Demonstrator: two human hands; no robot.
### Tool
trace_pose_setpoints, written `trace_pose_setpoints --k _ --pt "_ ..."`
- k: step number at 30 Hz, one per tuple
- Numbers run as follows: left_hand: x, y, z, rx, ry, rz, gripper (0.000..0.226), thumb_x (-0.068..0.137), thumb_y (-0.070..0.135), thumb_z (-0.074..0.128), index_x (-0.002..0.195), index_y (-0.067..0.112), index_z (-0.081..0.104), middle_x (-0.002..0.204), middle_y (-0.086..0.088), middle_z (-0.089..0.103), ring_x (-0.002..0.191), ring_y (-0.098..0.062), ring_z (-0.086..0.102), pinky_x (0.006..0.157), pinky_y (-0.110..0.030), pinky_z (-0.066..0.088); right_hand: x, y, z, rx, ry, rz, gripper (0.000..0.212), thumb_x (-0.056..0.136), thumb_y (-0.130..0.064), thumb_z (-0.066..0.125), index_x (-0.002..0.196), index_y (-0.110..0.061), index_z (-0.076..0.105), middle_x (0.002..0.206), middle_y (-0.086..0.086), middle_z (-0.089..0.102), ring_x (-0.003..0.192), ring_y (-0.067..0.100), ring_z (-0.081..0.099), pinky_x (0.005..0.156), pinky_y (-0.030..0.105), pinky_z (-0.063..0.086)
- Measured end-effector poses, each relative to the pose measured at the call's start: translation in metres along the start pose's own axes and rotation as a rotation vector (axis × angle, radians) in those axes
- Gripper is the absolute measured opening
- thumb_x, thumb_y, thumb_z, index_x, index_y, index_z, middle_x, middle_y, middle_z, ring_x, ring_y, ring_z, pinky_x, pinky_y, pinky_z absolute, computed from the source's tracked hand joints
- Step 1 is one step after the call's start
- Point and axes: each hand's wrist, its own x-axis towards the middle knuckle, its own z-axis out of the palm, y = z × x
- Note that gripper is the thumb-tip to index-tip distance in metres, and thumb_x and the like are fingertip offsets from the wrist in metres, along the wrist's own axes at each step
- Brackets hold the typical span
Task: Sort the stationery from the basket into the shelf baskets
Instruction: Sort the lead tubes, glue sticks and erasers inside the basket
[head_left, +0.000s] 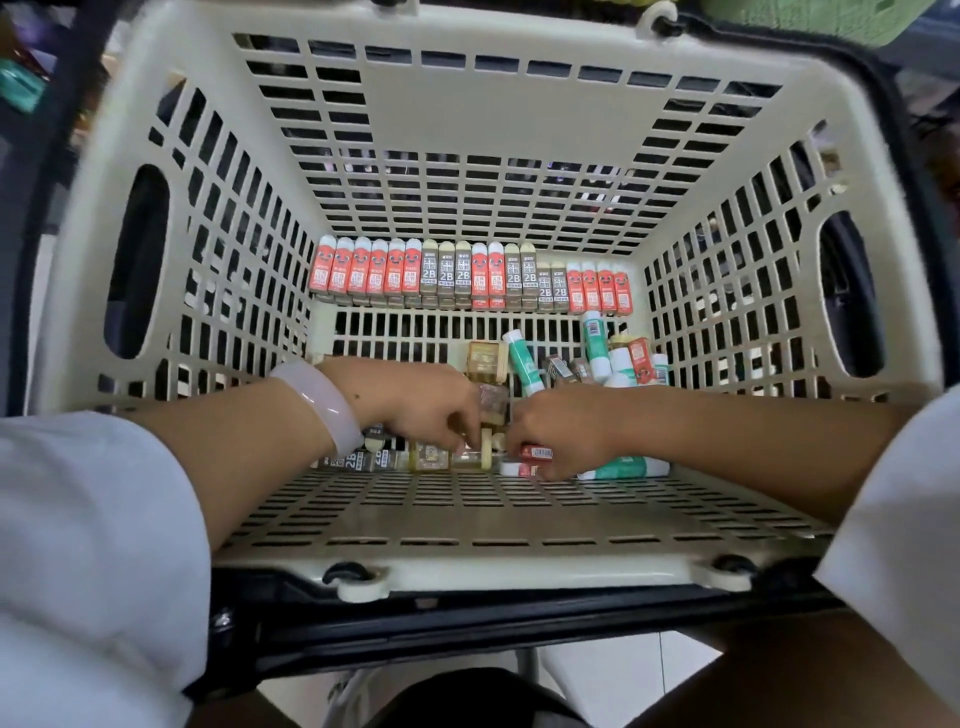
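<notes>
Both my hands reach down into a deep cream slatted basket (498, 564). My left hand (421, 402), a pale bangle on its wrist, pinches small yellowish packs (491, 410) near the basket's front. My right hand (558, 431) curls round a small red eraser pack (537, 453). A neat row of red and grey 2B eraser packs (467, 275) stands along the far wall. Green-and-white glue sticks (524, 364) and more loose packs lie in a heap at the right.
A black frame (467, 618) carries the basket at its near edge. A green basket (795, 15) shows at the top right. Grey 2B packs (358, 460) lie under my left wrist. A green glue stick (628, 467) lies beneath my right forearm.
</notes>
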Motion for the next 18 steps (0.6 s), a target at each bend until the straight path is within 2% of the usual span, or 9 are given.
trace_pose_setpoints --k 5,7,9,11,13,16,18 --pt "-0.004 -0.016 -0.002 0.217 -0.023 -0.204 0.027 0.092 0.032 0.049 0.099 0.015 0.069 0.096 0.001 0.07 0.09 -0.019 0.063 0.084 -0.036 0.05 -0.006 0.0 0.007 0.02 -0.072 0.022 0.046 0.09 -0.018 0.049 0.136 -0.017 0.043 0.121 0.011 0.049 0.113 0.026 0.046 0.081 0.029 0.035" --pt "-0.006 -0.022 -0.002 0.11 -0.029 -0.235 0.025 0.094 0.031 0.048 0.094 0.015 0.067 0.092 -0.001 0.067 0.084 -0.019 0.06 0.079 -0.032 0.049 -0.007 0.004 0.006 0.166 -0.078 0.007 0.041 0.091 -0.02 0.051 0.132 -0.015 0.047 0.122 0.009 0.052 0.112 0.024 0.048 0.085 0.027 0.035" --pt "-0.006 -0.022 -0.004 0.039 0.037 -0.25 0.025 0.095 0.028 0.047 0.101 0.013 0.065 0.098 0.0 0.065 0.087 -0.016 0.059 0.071 -0.025 0.043 -0.006 0.008 0.002 0.359 -0.093 0.034 0.035 0.092 -0.025 0.054 0.124 -0.014 0.052 0.121 0.005 0.053 0.108 0.019 0.05 0.086 0.025 0.037" --pt "-0.004 -0.021 -0.005 0.005 0.104 -0.253 0.025 0.095 0.027 0.047 0.106 0.013 0.064 0.103 0.0 0.065 0.093 -0.016 0.059 0.076 -0.025 0.044 -0.006 0.009 0.0 0.504 -0.103 0.089 0.034 0.091 -0.025 0.056 0.123 -0.015 0.051 0.119 0.005 0.055 0.1 0.017 0.051 0.086 0.026 0.04" --pt "-0.004 -0.021 -0.005 -0.023 0.142 -0.247 0.023 0.094 0.026 0.047 0.106 0.013 0.063 0.103 0.001 0.064 0.092 -0.016 0.059 0.079 -0.027 0.045 -0.005 0.01 -0.001 0.533 -0.118 0.099 0.034 0.091 -0.026 0.057 0.123 -0.016 0.052 0.117 0.005 0.056 0.098 0.018 0.053 0.086 0.027 0.041" --pt "-0.005 -0.02 -0.005 -0.035 0.182 -0.243 0.022 0.094 0.024 0.047 0.106 0.014 0.063 0.097 0.003 0.063 0.085 -0.013 0.056 0.075 -0.025 0.041 -0.005 0.011 0.001 0.431 -0.148 0.046 0.032 0.092 -0.028 0.055 0.121 -0.016 0.052 0.112 0.002 0.053 0.1 0.018 0.05 0.084 0.027 0.04" --pt "-0.004 -0.02 -0.004 -0.043 0.207 -0.241 0.022 0.094 0.024 0.047 0.108 0.015 0.062 0.093 0.005 0.06 0.081 -0.01 0.052 0.073 -0.023 0.038 -0.006 0.012 0.003 0.459 -0.136 0.046 0.03 0.091 -0.027 0.057 0.118 -0.015 0.052 0.109 0.003 0.053 0.098 0.019 0.05 0.084 0.029 0.041"
